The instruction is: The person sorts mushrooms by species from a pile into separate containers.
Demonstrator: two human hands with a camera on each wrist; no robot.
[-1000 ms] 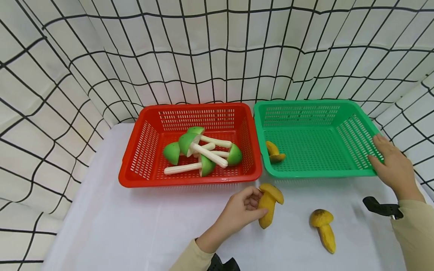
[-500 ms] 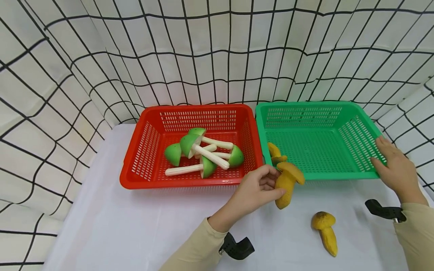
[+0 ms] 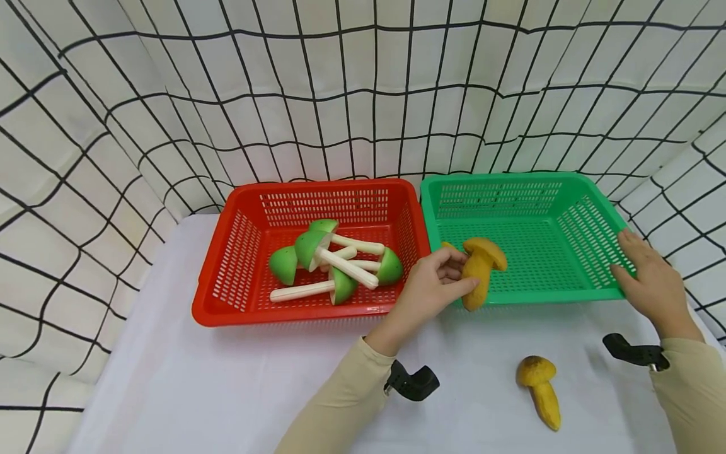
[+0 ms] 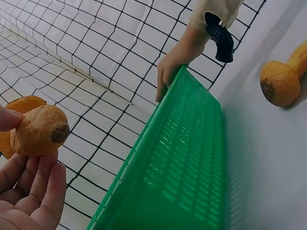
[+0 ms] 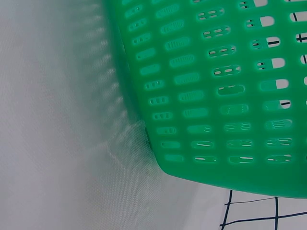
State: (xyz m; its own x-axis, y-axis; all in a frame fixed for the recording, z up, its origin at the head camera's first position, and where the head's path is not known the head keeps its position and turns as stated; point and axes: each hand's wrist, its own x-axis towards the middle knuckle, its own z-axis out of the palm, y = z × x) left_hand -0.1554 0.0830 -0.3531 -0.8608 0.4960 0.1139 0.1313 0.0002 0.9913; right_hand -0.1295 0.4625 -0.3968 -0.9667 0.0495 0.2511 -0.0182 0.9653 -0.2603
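My left hand [image 3: 428, 280] pinches a yellow toy mushroom [image 3: 481, 271] by its stem, thumb on one side and fingers on the other. It is above the front left part of the green basket [image 3: 518, 296]. In the left wrist view, the held mushroom [image 4: 41, 129] shows a dark patch at its stem end. My right hand [image 3: 652, 284] holds the basket's right rim, the thumb on the inner side. Another yellow mushroom in the basket is mostly hidden behind my left hand. The right wrist view shows only the basket's slotted wall [image 5: 192, 100] and white cloth.
A red basket [image 3: 306, 318] with several green-capped, white-stemmed toy mushrooms [image 3: 346, 268] stands left of the green one. One more yellow mushroom [image 3: 539, 391] lies on the white cloth [image 3: 238, 391] in front. A black grid with white fabric behind [image 3: 363, 113] encloses the back and sides.
My left hand has carried the yellow mushroom up and to the right, from the cloth before the baskets to above the green basket's front rim. The right hand stays on the rim.
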